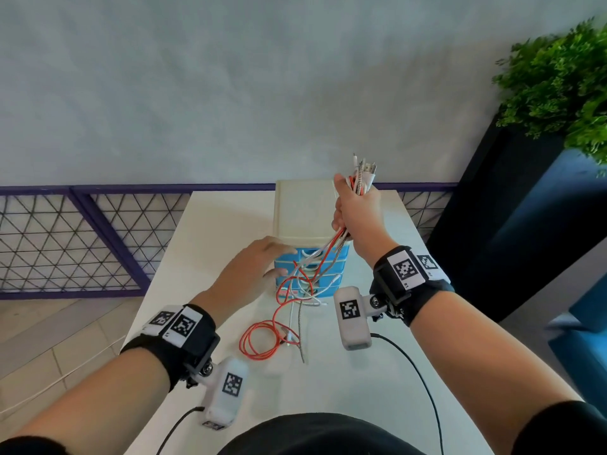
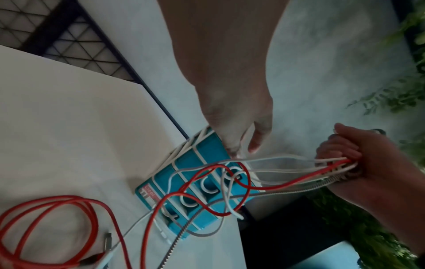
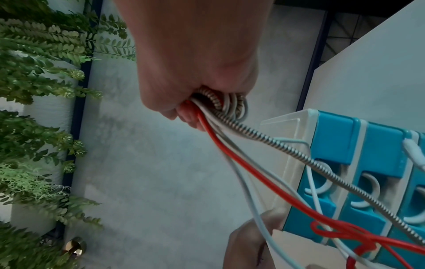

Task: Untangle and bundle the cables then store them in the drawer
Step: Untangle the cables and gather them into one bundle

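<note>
The right hand [image 1: 356, 208] is raised above the desk [image 1: 210, 231], fist closed round the gathered connector ends of the cables [image 1: 307, 274], whose plugs stick out above the knuckles. From the fist the strands hang down in front of the blue drawer unit [image 1: 312, 267] at about 12 o'clock on the desk, and they cross one another in a loose knot before its drawer fronts. The red cable [image 1: 262, 336] trails on into coils lying flat at the desk's centre, beside the tail of the braided metal cable [image 1: 300, 326]. The left hand [image 1: 249, 270] is open, fingers relaxed, reaching toward the tangle from 9 o'clock; it holds nothing.

The step in hand looks like untangling. It would go best if the right hand keeps the ends firmly together and high, so that gravity pulls the strands straight, while the left hand combs downward through them one cable at a time. Tugging would likely tighten the red loops. The drawers appear closed, so storing comes later.
</note>
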Available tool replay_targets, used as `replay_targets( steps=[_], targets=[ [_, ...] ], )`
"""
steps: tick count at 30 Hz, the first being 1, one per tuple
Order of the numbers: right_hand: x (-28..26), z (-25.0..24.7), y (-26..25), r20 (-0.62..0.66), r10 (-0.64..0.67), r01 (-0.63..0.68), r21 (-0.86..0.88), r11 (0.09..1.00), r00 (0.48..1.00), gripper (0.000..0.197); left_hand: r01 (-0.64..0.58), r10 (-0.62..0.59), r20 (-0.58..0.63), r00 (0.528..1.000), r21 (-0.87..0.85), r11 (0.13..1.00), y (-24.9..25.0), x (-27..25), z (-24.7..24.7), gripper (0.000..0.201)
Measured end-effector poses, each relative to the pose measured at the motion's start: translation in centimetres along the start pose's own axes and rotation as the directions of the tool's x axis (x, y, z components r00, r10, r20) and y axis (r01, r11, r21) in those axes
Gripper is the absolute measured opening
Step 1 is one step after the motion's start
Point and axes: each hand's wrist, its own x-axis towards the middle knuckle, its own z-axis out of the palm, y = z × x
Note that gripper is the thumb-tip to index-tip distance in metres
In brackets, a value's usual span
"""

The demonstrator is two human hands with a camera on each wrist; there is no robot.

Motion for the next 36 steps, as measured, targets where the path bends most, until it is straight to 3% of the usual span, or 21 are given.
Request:
replay_targets(
  steps=[3,5,9,12,14,18,20,22,24,27,29,32,36],
  targets=[
    [-0.2,0.3,0.0,0.02,0.007,-0.007,0.015,1.0,1.0,0.032,-0.088,0.087,0.127,0.988,0.002,0.996,1.2,0.7,0.2,0.034],
    [-0.3,0.3,0.0,0.03,0.006,-0.006,-0.001,1.0,1.0,0.034,-0.029,0.022,0.178,0.984,0.038,0.999,1.9,1.0,0.2,0.026],
    [-0.2,-0.5,-0.2,-0.002,-0.011,0.01,-0.049,0.999,1.0,0.033,0.105,-0.091,0.19,0.978,-0.068,0.992,2.6,1.2,0.2,0.014],
    [0.0,-1.4,-0.4,-0.043,-0.021,0.018,-0.067,0.998,0.999,0.032,0.251,-0.246,0.055,0.968,-0.258,0.933,1.5,1.0,0.4,0.016],
    [0.2,-2.0,-0.6,-0.066,-0.015,0.01,-0.079,0.997,0.998,0.031,0.356,-0.391,-0.024,0.92,-0.366,0.86,0.5,0.5,0.6,0.022],
    [0.2,-2.5,-0.9,-0.092,0.002,-0.009,-0.077,0.997,0.996,0.026,0.59,-0.626,0.077,0.776,-0.438,0.678,-2.0,-0.9,1.3,0.017],
    [0.1,-2.5,-1.0,-0.099,-0.001,-0.004,-0.048,0.999,0.995,0.028,0.665,-0.684,0.108,0.722,-0.381,0.642,-3.3,-1.5,1.3,0.019],
    [0.2,-2.7,-1.6,-0.119,-0.013,0.012,-0.005,1.0,0.993,0.028,0.725,-0.719,0.126,0.684,-0.227,0.65,-4.9,-2.5,1.1,0.031],
    [0.5,-3.2,-2.4,-0.147,-0.025,0.029,0.03,0.999,0.989,0.027,0.789,-0.781,0.117,0.614,-0.081,0.609,-6.0,-3.8,0.7,0.042],
    [0.8,-3.5,-3.3,-0.155,-0.04,0.053,0.079,0.996,0.987,0.027,0.843,-0.836,0.108,0.538,-0.048,0.537,-7.1,-5.2,0.3,0.038],
    [0.8,-3.4,-3.2,-0.151,-0.031,0.046,0.097,0.994,0.988,0.029,0.835,-0.829,0.096,0.551,-0.063,0.547,-7.0,-5.2,0.2,0.028],
    [0.8,-2.9,-2.8,-0.133,-0.008,0.026,0.13,0.991,0.991,0.03,0.74,-0.737,0.063,0.673,-0.033,0.672,-6.3,-4.4,0.5,0.019],
    [0.4,-1.8,-2.0,-0.115,0.011,0.001,0.103,0.995,0.993,0.031,0.623,-0.64,-0.102,0.762,-0.158,0.766,-3.4,-1.8,1.1,0.007]
  ],
)
